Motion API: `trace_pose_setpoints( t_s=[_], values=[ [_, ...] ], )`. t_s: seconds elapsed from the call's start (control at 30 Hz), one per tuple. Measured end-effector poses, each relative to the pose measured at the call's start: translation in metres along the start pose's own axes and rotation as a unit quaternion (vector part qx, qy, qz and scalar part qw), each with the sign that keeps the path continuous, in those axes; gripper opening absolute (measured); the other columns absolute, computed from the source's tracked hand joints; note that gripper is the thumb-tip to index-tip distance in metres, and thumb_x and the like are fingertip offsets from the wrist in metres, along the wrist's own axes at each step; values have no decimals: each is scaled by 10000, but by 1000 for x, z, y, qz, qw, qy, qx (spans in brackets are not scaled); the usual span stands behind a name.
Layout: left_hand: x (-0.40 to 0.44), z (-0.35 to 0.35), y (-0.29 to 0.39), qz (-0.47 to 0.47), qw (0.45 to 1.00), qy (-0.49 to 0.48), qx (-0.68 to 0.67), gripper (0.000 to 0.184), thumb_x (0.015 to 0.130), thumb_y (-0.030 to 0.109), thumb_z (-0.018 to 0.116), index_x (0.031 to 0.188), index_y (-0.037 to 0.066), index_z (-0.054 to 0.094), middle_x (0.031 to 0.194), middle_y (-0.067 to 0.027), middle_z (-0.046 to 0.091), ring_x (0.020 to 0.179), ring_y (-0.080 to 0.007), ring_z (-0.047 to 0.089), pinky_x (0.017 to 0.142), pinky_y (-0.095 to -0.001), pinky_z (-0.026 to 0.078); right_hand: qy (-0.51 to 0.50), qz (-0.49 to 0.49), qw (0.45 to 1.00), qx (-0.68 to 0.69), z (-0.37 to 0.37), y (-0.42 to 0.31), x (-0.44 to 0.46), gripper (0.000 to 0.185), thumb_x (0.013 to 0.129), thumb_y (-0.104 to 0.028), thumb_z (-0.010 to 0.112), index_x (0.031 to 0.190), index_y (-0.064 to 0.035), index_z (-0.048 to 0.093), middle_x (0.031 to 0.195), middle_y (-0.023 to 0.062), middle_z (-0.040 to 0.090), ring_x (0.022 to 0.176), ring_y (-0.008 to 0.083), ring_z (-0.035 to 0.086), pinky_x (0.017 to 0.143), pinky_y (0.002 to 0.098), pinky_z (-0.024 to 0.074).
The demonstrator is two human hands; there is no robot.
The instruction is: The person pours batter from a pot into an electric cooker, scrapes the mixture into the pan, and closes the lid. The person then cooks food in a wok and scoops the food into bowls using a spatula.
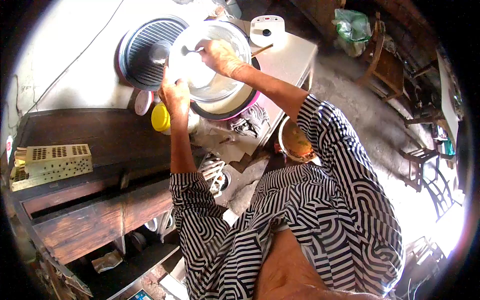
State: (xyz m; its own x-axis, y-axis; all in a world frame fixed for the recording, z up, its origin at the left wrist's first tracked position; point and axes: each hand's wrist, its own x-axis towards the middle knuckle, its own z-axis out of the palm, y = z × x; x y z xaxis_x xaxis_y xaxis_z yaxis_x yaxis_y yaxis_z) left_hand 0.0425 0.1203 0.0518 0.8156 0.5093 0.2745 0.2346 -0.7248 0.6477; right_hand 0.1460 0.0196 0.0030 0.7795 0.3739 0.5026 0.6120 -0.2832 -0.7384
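A large shiny bowl [231, 89] with bright white contents is held tilted above a round pan [220, 111] with a dark rim and pink outside. My left hand [175, 97] grips the bowl's left edge, thumb toward the inside. Over the bowl, my right hand [221, 56] is closed around what looks like a spoon [186, 50], its dark end pointing left above the white contents. Glare hides much of the bowl's inside. Directly left of the bowl rests a round ridged black lid or grill plate [142, 55].
A yellow-lidded container [160, 117] and a crumpled striped cloth [250, 121] sit by the pan. Behind is a white appliance with a dial [267, 31]. A pot [296, 140] stands lower right, a perforated yellowish holder [57, 160] on the dark wooden cabinet [95, 210].
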Motion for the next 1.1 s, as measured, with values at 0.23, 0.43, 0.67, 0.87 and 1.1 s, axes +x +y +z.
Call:
trace_pose_setpoints(
  t_s=[0.23,0.43,0.67,0.87,1.1],
  values=[
    [3,-3,-10,99,993,56,-4,480,711,-1,490,1183,76,449,994,-186,576,869,-303,576,790,-362,420,33,74,992,-99,12,42,1,149,778,-130,481,824,-32,584,715,169,597,663,308,593,636,379,470],
    [8,-9,-5,137,982,106,69,570,645,-52,448,1204,60,419,987,-227,555,847,-339,575,768,-375,431,-23,155,986,50,-7,25,3,173,776,-126,499,857,-10,599,691,86,630,643,169,609,634,285,469],
    [10,-10,-8,154,973,165,53,544,701,-47,423,1221,112,421,1053,-193,548,909,-274,574,781,-336,425,75,319,925,193,1,30,-7,116,708,-86,555,753,-15,635,619,100,619,596,157,609,604,258,468],
    [6,-10,-16,152,971,159,91,564,671,-84,424,1211,78,433,1039,-199,553,908,-282,575,795,-340,428,-51,289,945,143,26,40,-3,183,668,-107,547,800,-31,649,658,105,627,644,199,614,622,283,468],
    [-1,-10,-11,203,969,142,15,543,637,-102,448,1174,-35,414,1019,-242,529,898,-372,534,793,-368,415,136,149,961,189,39,26,25,161,730,-98,535,828,-14,632,658,70,627,440,90,479,409,226,396]
  ],
)
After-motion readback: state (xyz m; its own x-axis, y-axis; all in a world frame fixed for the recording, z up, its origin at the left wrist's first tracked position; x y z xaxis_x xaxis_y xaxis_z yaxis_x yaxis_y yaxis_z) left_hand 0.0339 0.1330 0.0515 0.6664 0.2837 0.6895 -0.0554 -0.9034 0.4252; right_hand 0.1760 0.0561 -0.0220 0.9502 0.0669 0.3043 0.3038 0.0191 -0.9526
